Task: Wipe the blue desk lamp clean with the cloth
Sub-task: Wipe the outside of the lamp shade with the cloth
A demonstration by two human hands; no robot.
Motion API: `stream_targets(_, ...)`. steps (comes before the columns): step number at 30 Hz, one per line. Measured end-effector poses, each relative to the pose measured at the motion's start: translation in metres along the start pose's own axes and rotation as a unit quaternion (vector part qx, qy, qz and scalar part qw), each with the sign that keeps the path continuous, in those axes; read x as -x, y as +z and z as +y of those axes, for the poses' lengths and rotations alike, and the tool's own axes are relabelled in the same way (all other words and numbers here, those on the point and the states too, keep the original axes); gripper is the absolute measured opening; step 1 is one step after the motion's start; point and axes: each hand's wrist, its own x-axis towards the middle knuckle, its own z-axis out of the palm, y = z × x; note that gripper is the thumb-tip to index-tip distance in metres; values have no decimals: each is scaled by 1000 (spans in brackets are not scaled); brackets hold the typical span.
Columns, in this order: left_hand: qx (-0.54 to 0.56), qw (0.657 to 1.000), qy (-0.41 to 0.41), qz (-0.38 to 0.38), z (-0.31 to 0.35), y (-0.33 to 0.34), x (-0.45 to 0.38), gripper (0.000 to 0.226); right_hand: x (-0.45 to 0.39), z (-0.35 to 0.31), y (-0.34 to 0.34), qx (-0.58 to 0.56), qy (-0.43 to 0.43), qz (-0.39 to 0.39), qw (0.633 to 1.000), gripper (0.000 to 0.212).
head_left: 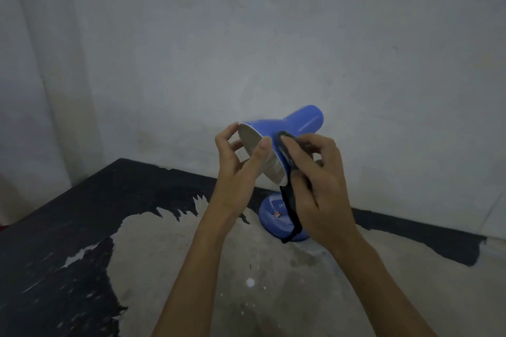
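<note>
Lamp (284,128), blue, stands near the table's (68,227) far edge, shade tilted with its white inside facing left. Left hand (235,172) pinches the shade rim, thumb inside, fingers on the edge. Right hand (320,189) is closed on a black cloth (290,200), pressing it against the shade's outer side; the cloth's tail hangs before the base (273,221). Wall (246,35) behind is grey.

Dim, bluish, even light with no clear source and only faint shadows leaves the whole view soft and grainy (wide-angle bending shows toward the edges), with no glare beyond one thin streak.
</note>
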Motion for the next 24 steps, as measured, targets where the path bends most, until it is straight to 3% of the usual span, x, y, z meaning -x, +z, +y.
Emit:
stream_targets(3,4,1000,-3,6,1,3,1,54,8,-1,-5,40,-45,-11,998,43)
stream_targets(7,12,999,-9,29,3,5,0,55,-5,4,-7,66,-39,-19,997,45)
stream_targets(17,8,997,-8,82,-3,14,-4,62,-46,34,-18,133,62,-88,985,52)
stream_targets(24,-12,997,7,73,-7,22,-1,65,-49,42,-25,93,189,-67,975,51)
